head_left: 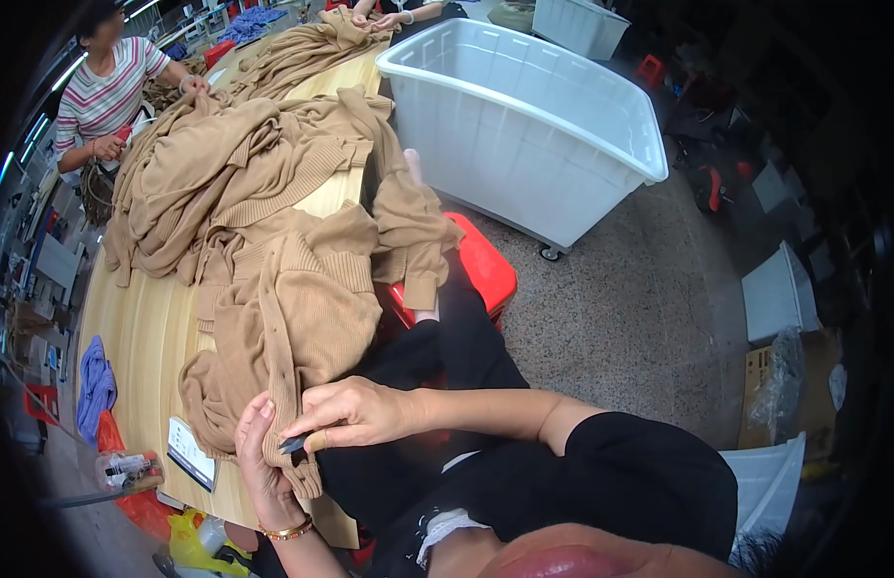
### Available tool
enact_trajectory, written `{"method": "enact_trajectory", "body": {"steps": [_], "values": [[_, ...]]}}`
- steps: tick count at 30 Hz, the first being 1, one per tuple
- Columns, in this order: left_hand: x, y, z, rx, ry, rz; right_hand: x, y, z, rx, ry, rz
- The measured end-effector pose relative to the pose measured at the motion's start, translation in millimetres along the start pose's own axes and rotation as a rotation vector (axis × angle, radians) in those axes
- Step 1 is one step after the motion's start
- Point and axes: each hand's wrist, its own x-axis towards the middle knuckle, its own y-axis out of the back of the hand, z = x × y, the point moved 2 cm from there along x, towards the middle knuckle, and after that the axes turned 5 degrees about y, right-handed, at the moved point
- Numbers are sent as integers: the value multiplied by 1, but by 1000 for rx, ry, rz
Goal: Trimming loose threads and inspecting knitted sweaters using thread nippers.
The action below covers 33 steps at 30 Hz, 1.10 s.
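Head view, item by item, placed relative to the wooden table (143, 332).

1. Tan knitted cardigan (302, 318): lay at the near edge of the table, its button band hanging off the edge toward the person's lap. The lower hem was gathered between both hands.

2. Left hand (264, 462): just off the table's near edge, curled closed around the cardigan's hem from beneath, with a gold bracelet (288, 530) at the wrist.

3. Right hand (355, 412): beside the left, off the near edge, fingers closed narrowly on a small dark trimming tool (295, 444) whose tip touched the knit. What exactly the tip met could not be made out.

4. Heap of tan garments (225, 164): on the table's middle and far part, touching the cardigan.

5. White plastic tub (524, 116): on the floor to the right of the table, wheeled.

6. Red stool (480, 265): between table and tub, partly under a hanging sleeve.

7. Blue cloth (95, 385): on the table's left edge.

8. A co-worker in a striped top (105, 91): at the table's far left side, hands on other garments.

Handling note, as a judgement: the hem was best kept taut over the left fingers, so that the tool's tip caught only loose thread and not the knit loops; short, close snips seemed safer than pulling.
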Motion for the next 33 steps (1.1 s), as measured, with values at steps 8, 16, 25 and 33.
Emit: {"method": "enact_trajectory", "body": {"steps": [8,16,25,33], "values": [[-21,-34,38,385,-132,-60,6,11,-18,-200,203,-33],[-28,-24,-5,-68,-85,-84,-11,57,-31,-131,-91,122],[-35,-48,1,353,-121,35,-26,54,-1,-197,-157,135],[-37,-67,-3,576,-168,171,-23,59,-17,-169,-224,103]]}}
